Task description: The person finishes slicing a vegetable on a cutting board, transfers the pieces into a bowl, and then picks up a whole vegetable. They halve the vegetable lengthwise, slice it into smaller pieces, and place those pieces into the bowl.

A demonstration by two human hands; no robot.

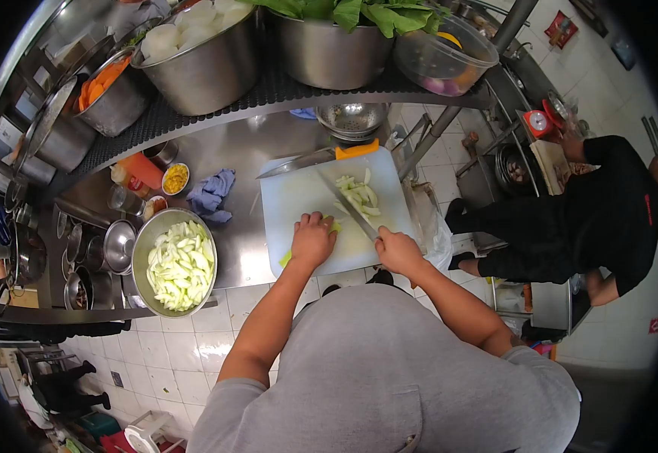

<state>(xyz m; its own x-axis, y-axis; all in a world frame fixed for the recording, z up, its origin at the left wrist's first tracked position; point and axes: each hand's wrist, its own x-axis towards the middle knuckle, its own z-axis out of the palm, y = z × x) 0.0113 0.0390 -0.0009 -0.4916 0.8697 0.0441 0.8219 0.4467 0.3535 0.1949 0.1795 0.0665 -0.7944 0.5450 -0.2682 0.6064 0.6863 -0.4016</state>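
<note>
My right hand (399,252) is wrapped round the handle of a kitchen knife (349,208), whose blade points up and left across the white cutting board (284,204). On that board my left hand (314,240) presses down with curled fingers on a green stalk (286,258) that looks like celery; it shows at both sides of the hand, its middle covered. Cut pale green pieces (359,196) lie in a pile beyond the blade. A second knife with an orange handle (357,149) rests along the board's far edge.
Left of the board, a large metal bowl (139,264) holds many sliced pale green pieces. Nearby are a blue cloth (211,195), a small bowl of yellow bits (176,179) and bottles. An overhead shelf (268,102) carries pots. A co-worker in black (601,219) stands at right.
</note>
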